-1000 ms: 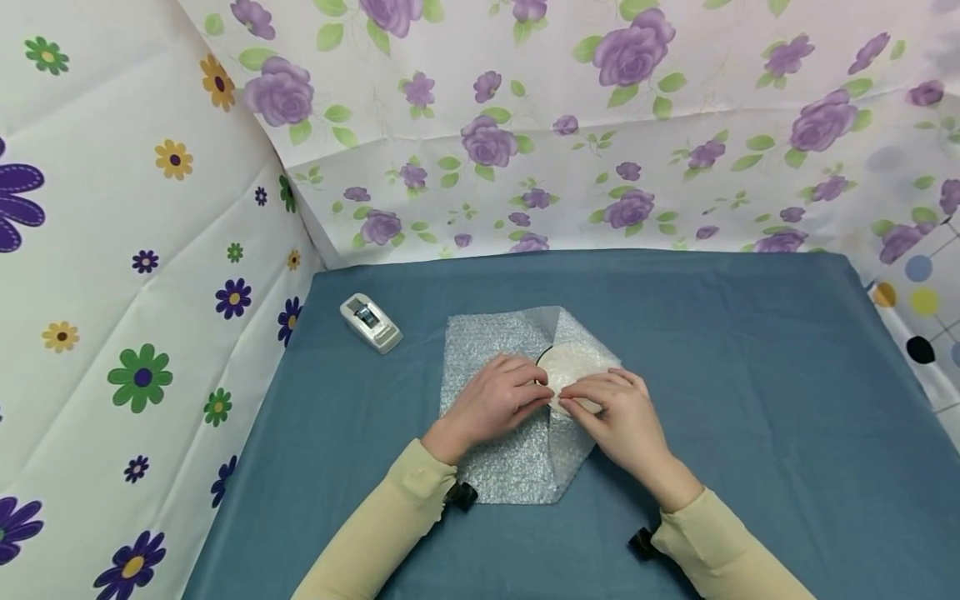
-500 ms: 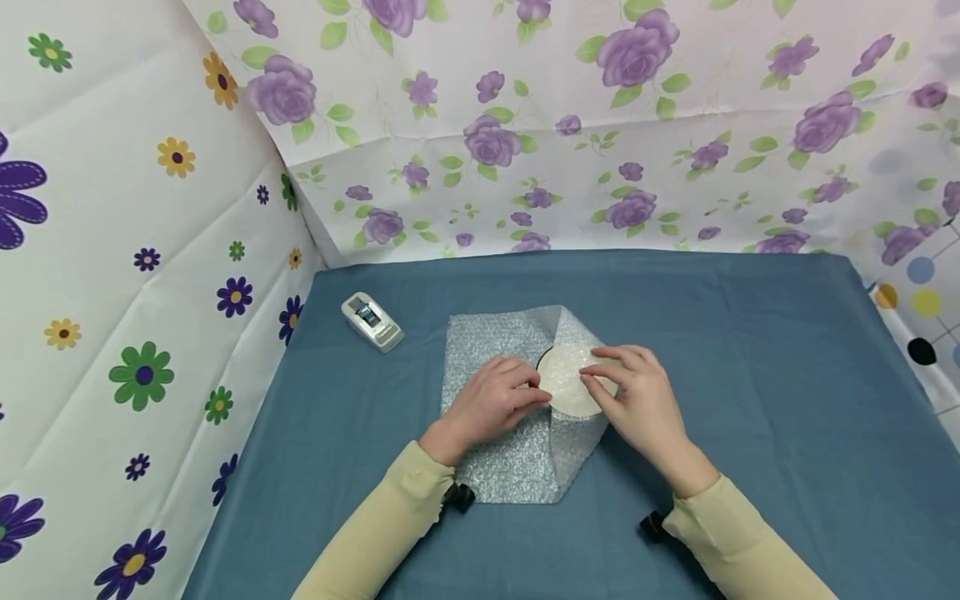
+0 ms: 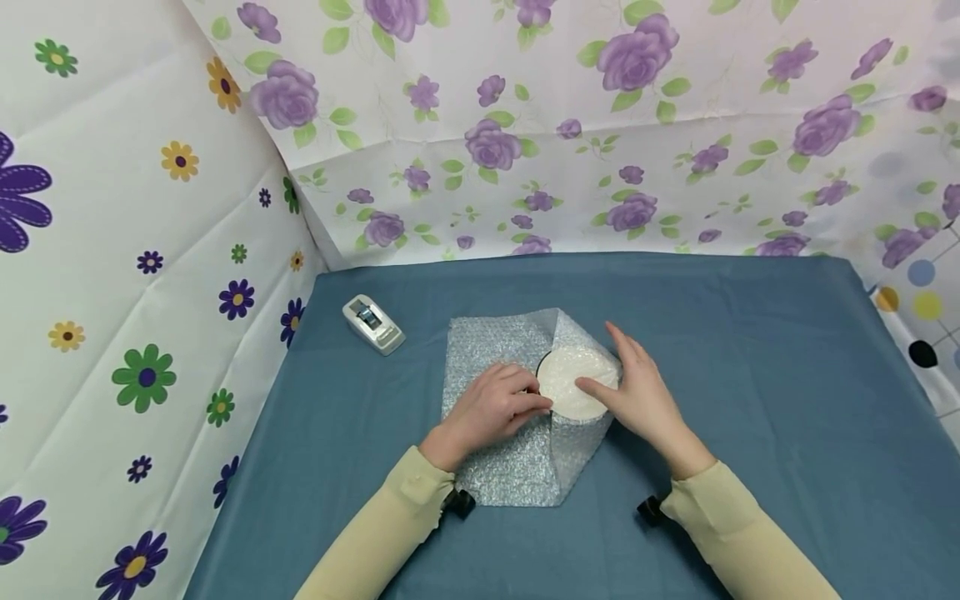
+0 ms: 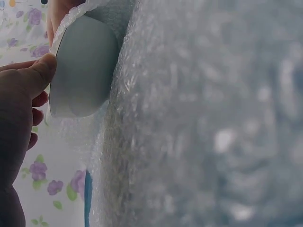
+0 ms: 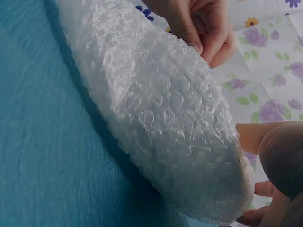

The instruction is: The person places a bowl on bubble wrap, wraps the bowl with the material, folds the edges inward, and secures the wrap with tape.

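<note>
I have the left hand (image 3: pixel 491 407) pinching the bowl (image 4: pixel 83 71) at eight o'clock, the right hand (image 3: pixel 647 404) straight-fingered against bubble wrap (image 3: pixel 487 342) at three.

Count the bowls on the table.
1: the bowl sits on the bubble wrap, partly covered by it, between the left hand and right hand. Others nested inside could be hidden.

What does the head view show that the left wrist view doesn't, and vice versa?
Head only: the white gadget on the blue tablecloth, and the daisy cloth at the side.

Left wrist only: the pale outer wall of the bowl, seen bare.

Both: the bowl, the bubble wrap, the left hand, the rose cloth, the right hand (only partly in left wrist) and the tablecloth (just a sliver there).
</note>
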Tool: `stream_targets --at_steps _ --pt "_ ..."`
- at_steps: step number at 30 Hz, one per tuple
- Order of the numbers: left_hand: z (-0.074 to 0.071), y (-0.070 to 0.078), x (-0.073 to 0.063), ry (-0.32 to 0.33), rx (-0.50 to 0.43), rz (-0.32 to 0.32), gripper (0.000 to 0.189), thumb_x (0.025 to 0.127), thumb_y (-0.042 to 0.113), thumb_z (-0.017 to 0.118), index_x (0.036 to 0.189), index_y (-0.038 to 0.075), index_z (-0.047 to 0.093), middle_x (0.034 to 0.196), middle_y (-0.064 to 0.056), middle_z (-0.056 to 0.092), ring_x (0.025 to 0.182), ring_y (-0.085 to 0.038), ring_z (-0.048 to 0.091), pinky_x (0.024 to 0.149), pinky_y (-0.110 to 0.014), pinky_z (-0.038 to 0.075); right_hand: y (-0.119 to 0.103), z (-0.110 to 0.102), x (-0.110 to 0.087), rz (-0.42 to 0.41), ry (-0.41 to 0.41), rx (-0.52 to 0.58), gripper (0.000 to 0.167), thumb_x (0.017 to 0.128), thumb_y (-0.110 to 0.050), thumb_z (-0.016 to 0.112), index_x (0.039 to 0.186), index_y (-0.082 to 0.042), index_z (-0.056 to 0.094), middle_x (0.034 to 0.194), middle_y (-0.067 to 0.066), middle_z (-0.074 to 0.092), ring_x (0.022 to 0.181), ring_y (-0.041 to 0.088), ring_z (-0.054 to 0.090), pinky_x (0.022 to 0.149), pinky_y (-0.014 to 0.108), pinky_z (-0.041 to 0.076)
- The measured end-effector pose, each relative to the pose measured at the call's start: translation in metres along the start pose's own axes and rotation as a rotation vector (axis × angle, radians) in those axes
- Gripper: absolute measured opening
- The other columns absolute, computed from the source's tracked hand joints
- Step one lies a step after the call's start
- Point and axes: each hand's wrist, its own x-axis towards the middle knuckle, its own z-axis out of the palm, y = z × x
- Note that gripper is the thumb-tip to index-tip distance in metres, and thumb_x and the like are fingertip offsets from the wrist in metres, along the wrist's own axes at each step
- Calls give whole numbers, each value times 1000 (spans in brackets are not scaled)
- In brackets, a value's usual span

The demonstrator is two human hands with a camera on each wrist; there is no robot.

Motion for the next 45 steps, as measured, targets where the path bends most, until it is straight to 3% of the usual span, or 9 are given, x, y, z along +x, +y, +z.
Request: stream_targets --at_steps 5,10,17,23,32,36,39,41,45 --pt "1 1 -1 7 7 13 10 98 24 83 107 20 86 97 5 69 88 -12 63 75 -29 50 2 5 4 77 -70 101 121 93 -55 82 174 -16 1 166 31 35 146 55 40 109 72 40" --pt "2 2 -1 10 4 20 15 95 23 85 110 19 85 97 5 70 88 -12 64 78 -30 51 4 10 4 142 -87 161 130 90 -56 84 173 -22 -10 166 35 32 143 57 43 107 71 43" --pt "-1 5 -1 -62 -4 -18 20 102 27 76 118 18 83 102 5 70 95 -13 64 85 -32 53 5 14 5 160 -64 147 130 89 -51 87 173 -17 -6 167 35 29 146 57 40 110 71 41" --pt "-1 7 -2 -145 -38 -79 24 106 30 71 124 18 81 103 4 67 94 -13 61 82 -33 49 3 15 6 183 -72 123 129 89 -45 88 174 -18 -5 167 35 30 144 58 41 109 72 42" --pt "-5 11 1 -175 -60 -126 28 107 31 70 128 16 79 106 4 68 93 -13 60 82 -35 50 4 14 7 192 -90 106 123 91 -45 86 174 -19 -1 171 31 25 144 59 40 108 72 43" --pt "-13 12 3 -151 -86 -162 29 106 31 71 127 14 79 109 2 71 97 -15 65 87 -37 53 5 14 8 204 -96 101 122 91 -46 85 175 -19 1 171 31 25 145 59 39 107 73 43" --pt "-22 7 1 -110 -98 -208 29 105 30 72 127 12 79 111 -1 73 99 -18 67 90 -39 55 4 15 9 212 -98 97 120 91 -45 86 175 -19 4 170 32 27 145 59 39 107 73 43" --pt "-29 2 -3 -88 -110 -275 29 105 28 72 128 11 78 111 -4 74 98 -19 69 89 -40 56 3 15 9 217 -97 96 118 91 -44 86 175 -19 6 169 32 28 146 58 39 108 73 42" --pt "-42 -8 -12 -69 -145 -528 33 108 27 68 136 10 74 115 -10 74 96 -24 69 81 -44 56 2 16 8 222 -100 102 116 92 -42 86 175 -19 8 170 30 27 147 57 37 109 72 41"
